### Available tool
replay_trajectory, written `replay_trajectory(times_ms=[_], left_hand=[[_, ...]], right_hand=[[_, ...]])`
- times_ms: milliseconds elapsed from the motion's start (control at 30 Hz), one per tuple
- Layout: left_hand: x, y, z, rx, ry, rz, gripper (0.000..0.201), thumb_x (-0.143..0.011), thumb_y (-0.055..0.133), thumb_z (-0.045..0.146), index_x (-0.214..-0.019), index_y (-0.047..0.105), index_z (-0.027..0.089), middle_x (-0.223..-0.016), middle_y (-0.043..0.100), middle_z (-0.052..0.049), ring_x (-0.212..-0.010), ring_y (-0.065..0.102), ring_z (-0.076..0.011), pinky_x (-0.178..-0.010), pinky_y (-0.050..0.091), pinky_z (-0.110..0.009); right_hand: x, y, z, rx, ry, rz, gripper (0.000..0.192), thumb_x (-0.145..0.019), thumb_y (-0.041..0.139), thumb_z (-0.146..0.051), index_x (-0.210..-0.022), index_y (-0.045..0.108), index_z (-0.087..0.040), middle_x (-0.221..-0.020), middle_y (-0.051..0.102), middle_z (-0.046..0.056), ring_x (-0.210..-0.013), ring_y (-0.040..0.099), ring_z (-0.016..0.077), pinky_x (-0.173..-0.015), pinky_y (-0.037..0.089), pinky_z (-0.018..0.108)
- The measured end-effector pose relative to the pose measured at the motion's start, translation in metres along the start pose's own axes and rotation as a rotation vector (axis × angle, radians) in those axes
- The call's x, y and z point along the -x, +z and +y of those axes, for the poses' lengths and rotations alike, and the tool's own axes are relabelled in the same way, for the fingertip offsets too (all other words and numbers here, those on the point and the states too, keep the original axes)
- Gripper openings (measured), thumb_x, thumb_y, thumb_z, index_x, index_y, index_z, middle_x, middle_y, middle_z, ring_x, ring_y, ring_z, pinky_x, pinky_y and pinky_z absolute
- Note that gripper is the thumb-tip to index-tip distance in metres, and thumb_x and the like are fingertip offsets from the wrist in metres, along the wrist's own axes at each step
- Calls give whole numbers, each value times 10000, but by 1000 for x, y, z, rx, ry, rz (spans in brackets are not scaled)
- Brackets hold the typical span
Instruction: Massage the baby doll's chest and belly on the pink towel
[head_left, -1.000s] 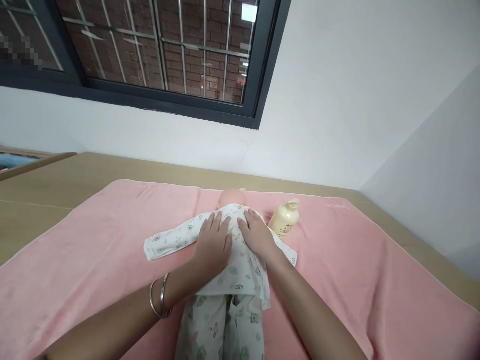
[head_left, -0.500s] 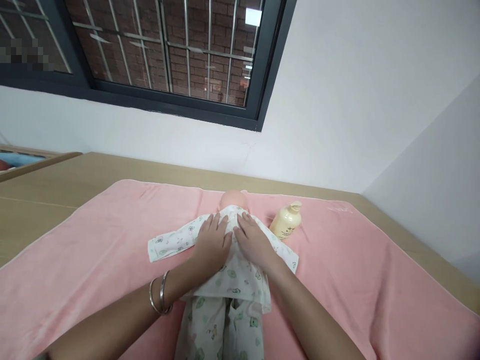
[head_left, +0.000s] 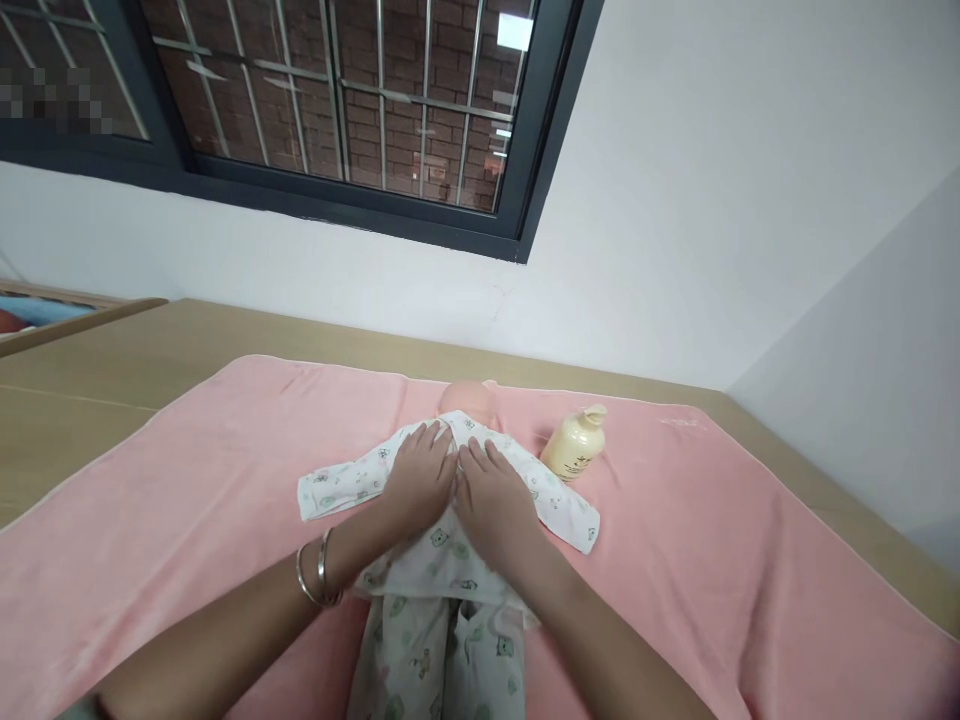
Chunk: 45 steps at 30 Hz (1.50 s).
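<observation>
Fingers [head_left: 431, 440] of left hand [head_left: 418, 483] and right hand [head_left: 491, 500] — extended flat, grasping nothing, pressed side by side on the doll [head_left: 450, 520]'s printed top; doll lies dressed mid-towel [head_left: 187, 500], lotion bottle [head_left: 574, 446] just right of its head — garment apparently on, only smoothing left.

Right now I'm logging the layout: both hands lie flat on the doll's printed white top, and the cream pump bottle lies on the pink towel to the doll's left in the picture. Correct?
Not quite. In the head view the cream pump bottle lies to the right of the doll. Left hand and right hand do lie flat on its printed white top, over the pink towel.
</observation>
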<state>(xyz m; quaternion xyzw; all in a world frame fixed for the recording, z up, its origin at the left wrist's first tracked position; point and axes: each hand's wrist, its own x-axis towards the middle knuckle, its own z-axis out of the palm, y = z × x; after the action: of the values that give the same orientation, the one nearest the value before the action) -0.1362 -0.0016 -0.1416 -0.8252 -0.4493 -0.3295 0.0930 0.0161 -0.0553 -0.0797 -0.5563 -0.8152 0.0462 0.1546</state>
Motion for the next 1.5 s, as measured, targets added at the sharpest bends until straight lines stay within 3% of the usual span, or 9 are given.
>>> replay_trajectory(times_ms=[133, 200, 400, 533, 767, 1000, 1100, 1300, 1500], left_hand=[[10, -13, 41, -35, -137, 16, 439, -1002, 359, 233, -1384, 539, 113, -1415, 578, -218, -1375, 494, -364, -1096, 446, -598], [12, -17, 49, -35, -139, 3, 444, -990, 392, 241, -1392, 540, 124, -1434, 570, -204, -1389, 481, -372, -1109, 438, -585], [-3, -16, 10, 78, -19, -34, 363, -971, 374, 191, -1196, 657, 163, -1235, 683, -169, -1245, 579, -312, -1078, 468, -569], [-8, -9, -7, 135, -82, -52, 357, -984, 366, 202, -1172, 668, 172, -1235, 685, -149, -1205, 596, -288, -1056, 488, -531], [-2, 1, 4, 60, -79, -35, 434, -1022, 313, 238, -1324, 578, 73, -1356, 615, -217, -1357, 496, -345, -1097, 439, -592], [3, -10, 16, 21, -67, -106, 378, -996, 360, 205, -1243, 622, 93, -1373, 601, -244, -1366, 495, -370, -1087, 436, -633], [-2, -17, 12, 26, -23, -136, 352, -967, 390, 185, -1170, 667, 109, -1335, 630, -237, -1329, 530, -369, -1097, 426, -642], [-24, -26, -20, 134, -113, -236, 362, -945, 406, 253, -1158, 695, 204, -1171, 730, -108, -1142, 654, -271, -1000, 536, -442], [-2, -26, 8, 82, -40, -198, 359, -948, 412, 232, -1169, 680, 144, -1223, 683, -202, -1255, 580, -354, -1067, 450, -589]], right_hand=[[-20, -8, 28, -74, 165, -39, 567, -1060, 350, -368, -1517, 447, -47, -1615, 362, 197, -1534, 282, 318, -1248, 275, 488], [-23, -9, 33, -46, 224, -50, 621, -1060, 345, -406, -1525, 408, 0, -1617, 333, 238, -1542, 254, 341, -1248, 256, 506], [-6, 2, 2, 49, 116, -15, 574, -1040, 307, -262, -1548, 376, -2, -1619, 339, 227, -1543, 255, 331, -1265, 226, 501], [-9, 2, 3, -56, 96, -21, 565, -1022, 360, -262, -1543, 409, -50, -1642, 306, 197, -1556, 226, 303, -1268, 238, 485], [-23, 1, 30, -200, 143, 4, 594, -1014, 397, -326, -1548, 397, -68, -1658, 273, 191, -1571, 164, 299, -1270, 199, 480], [-24, -5, 31, -102, 238, 8, 600, -1033, 373, -390, -1522, 437, -49, -1583, 416, 208, -1518, 311, 322, -1239, 263, 482], [-20, -5, 21, -50, 257, -24, 625, -1038, 352, -382, -1524, 411, 7, -1589, 388, 240, -1519, 301, 352, -1245, 252, 497], [1, 4, -12, 48, 112, 19, 577, -1028, 336, -275, -1528, 410, 4, -1600, 361, 246, -1531, 270, 365, -1239, 270, 536], [-24, -8, 23, -117, 160, -50, 531, -1049, 339, -303, -1492, 471, -42, -1580, 421, 199, -1507, 347, 292, -1240, 303, 447]])
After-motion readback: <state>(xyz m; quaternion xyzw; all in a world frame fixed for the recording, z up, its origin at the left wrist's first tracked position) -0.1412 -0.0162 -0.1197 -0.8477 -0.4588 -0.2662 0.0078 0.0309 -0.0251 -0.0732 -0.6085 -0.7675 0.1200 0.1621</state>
